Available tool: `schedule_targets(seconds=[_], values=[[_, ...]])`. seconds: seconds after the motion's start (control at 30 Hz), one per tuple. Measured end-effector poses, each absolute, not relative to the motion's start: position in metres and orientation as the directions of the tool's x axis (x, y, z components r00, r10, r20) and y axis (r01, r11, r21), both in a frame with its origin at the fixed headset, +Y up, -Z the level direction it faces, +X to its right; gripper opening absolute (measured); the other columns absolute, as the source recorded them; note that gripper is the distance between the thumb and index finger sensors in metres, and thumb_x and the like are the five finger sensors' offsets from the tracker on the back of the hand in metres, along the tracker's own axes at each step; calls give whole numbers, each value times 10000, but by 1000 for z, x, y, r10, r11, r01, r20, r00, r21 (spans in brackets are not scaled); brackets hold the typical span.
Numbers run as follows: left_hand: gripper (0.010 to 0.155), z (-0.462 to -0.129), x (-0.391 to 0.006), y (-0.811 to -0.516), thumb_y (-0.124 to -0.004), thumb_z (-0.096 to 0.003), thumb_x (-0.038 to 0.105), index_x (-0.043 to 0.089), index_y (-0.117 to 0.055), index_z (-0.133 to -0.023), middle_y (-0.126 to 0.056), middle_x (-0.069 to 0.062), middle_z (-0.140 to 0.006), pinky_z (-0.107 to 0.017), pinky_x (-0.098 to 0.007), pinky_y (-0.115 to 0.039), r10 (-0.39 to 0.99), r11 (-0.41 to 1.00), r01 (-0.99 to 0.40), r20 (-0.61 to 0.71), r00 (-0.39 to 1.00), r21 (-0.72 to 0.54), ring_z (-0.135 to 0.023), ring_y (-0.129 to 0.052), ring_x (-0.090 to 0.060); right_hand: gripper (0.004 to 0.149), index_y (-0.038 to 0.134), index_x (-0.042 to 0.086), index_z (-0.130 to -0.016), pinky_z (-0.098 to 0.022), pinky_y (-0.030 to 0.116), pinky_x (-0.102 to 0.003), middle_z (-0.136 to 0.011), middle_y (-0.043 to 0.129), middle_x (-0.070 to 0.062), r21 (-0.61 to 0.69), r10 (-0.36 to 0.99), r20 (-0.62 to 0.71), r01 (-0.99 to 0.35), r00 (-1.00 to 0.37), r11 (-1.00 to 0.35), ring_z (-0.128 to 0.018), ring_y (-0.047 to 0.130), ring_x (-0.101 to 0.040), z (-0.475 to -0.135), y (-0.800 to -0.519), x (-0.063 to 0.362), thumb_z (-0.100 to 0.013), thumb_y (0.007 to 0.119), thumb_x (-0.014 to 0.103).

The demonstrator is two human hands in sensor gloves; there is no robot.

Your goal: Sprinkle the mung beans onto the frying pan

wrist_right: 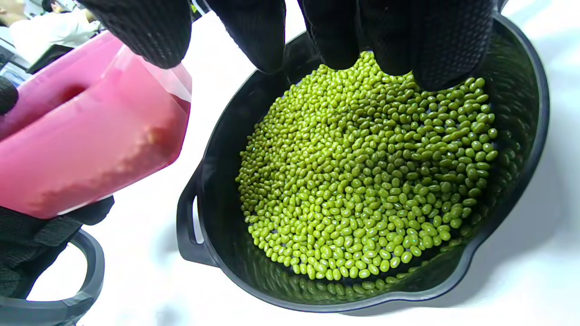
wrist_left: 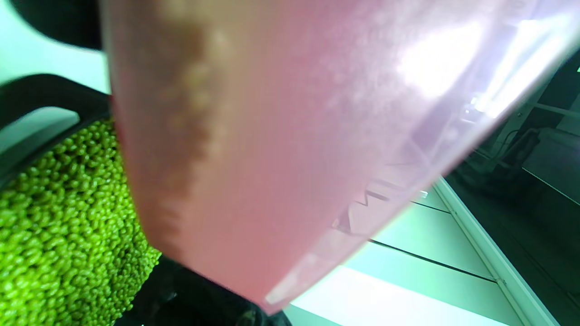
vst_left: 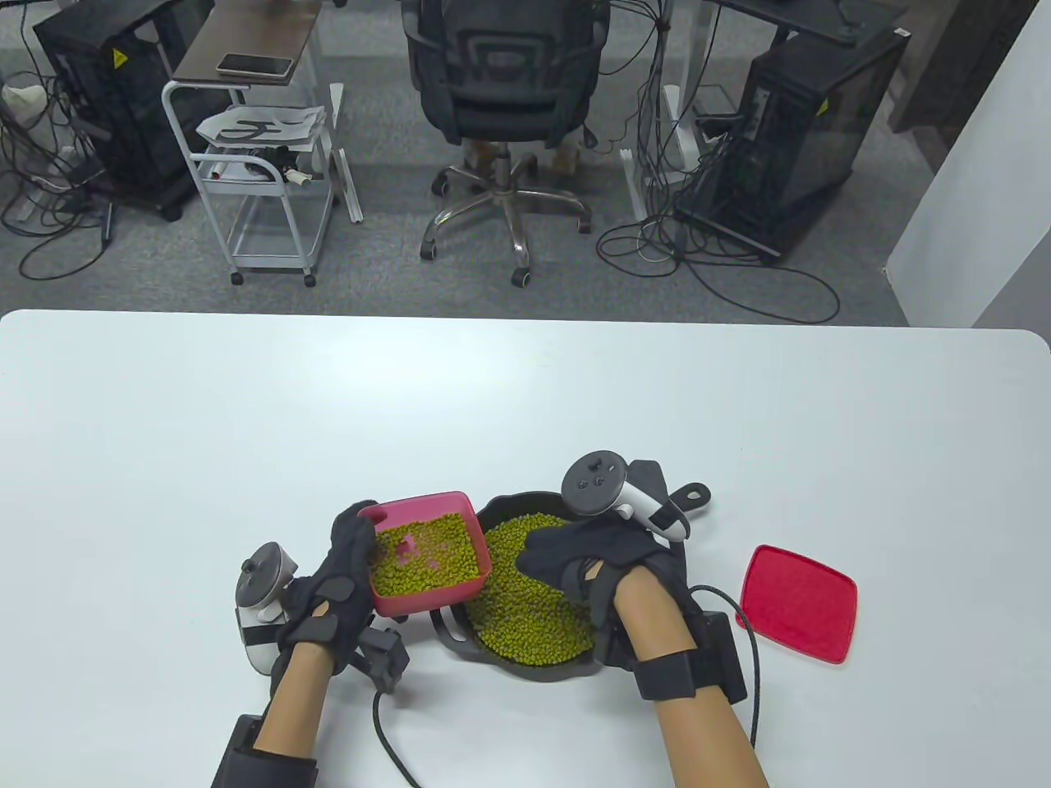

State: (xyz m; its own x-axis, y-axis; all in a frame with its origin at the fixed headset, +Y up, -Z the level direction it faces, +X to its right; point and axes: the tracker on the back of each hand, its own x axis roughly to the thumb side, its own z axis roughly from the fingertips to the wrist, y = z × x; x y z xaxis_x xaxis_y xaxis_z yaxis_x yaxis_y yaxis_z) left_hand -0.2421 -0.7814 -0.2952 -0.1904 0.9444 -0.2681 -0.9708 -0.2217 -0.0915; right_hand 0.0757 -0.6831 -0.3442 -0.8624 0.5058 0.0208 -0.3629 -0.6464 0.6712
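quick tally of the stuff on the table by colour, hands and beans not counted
Pink: 1, the container of mung beans, held by the left hand
Red: 1, the lid lying flat on the table
Black: 1, the frying pan under the right hand
Total: 3

Bright even light; left wrist view blurred.
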Motion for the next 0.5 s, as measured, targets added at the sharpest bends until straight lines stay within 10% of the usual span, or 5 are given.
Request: schedule_targets(seconds=[0.5], values=[[723,-291,-237,-772,-522,-497,707,338,-319,-1085,-505,-218,-1040,-283,-414,-879,958,-204,-966,-237,-163,-160,-581,-879,-394,741,509,237,-1133,-688,536,-699,-1218,430,-238,497,282,-104,-296,-954,-816,-1054,422,-569,-354,-665,201,-524,878,440]])
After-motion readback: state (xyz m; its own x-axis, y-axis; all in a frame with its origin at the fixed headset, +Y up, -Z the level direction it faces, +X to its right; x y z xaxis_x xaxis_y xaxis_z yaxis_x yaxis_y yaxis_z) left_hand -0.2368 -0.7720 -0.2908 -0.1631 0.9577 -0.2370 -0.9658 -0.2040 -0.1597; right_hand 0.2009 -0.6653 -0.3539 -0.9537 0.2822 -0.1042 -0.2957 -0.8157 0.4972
